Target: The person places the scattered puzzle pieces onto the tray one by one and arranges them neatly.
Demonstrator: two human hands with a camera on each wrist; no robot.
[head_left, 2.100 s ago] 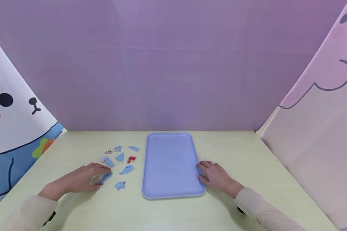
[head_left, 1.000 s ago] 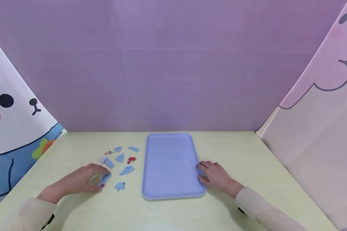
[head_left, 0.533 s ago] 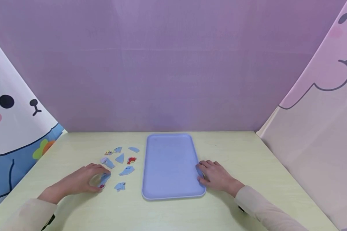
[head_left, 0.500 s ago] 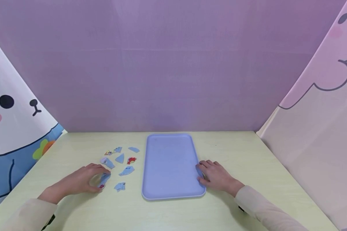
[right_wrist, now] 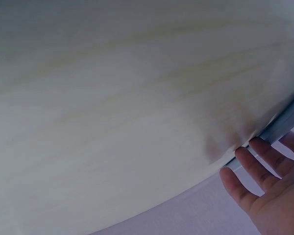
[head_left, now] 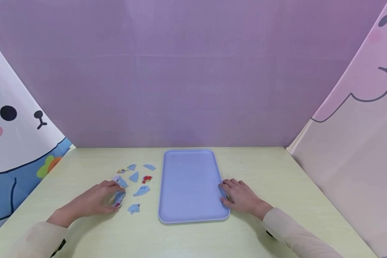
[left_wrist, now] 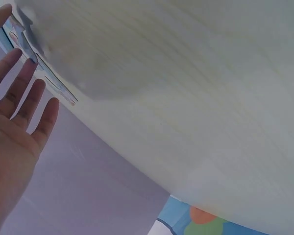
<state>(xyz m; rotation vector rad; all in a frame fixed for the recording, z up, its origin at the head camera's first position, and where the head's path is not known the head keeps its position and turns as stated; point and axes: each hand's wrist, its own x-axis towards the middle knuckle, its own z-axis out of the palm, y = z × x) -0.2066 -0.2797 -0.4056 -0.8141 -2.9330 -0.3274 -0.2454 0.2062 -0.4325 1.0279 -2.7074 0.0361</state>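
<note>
At the left of the head view, my left hand [head_left: 96,200] pinches a light-blue puzzle piece [head_left: 119,197] with a small red patch, between thumb and fingertips. The piece lies flat, low over the table, and its upper end reaches close to a blue and lilac puzzle piece [head_left: 120,181]. In the left wrist view the fingers of my left hand [left_wrist: 14,127] spread beside pieces seen edge-on. My right hand [head_left: 243,197] rests at the right rim of the blue tray [head_left: 193,186]. In the right wrist view its fingers [right_wrist: 255,174] are fairly straight against the tray's edge.
Several puzzle pieces lie between my left hand and the tray: a blue one [head_left: 134,208], a long blue one [head_left: 142,190], a red one [head_left: 146,179], a triangular one [head_left: 134,176]. More lie behind, including a yellow one [head_left: 121,170]. A purple wall [head_left: 193,89] closes the back.
My left hand has shifted slightly right and away from me, turning the light-blue puzzle piece a little and carrying it against the blue and lilac one. My right hand and the tray stay put.
</note>
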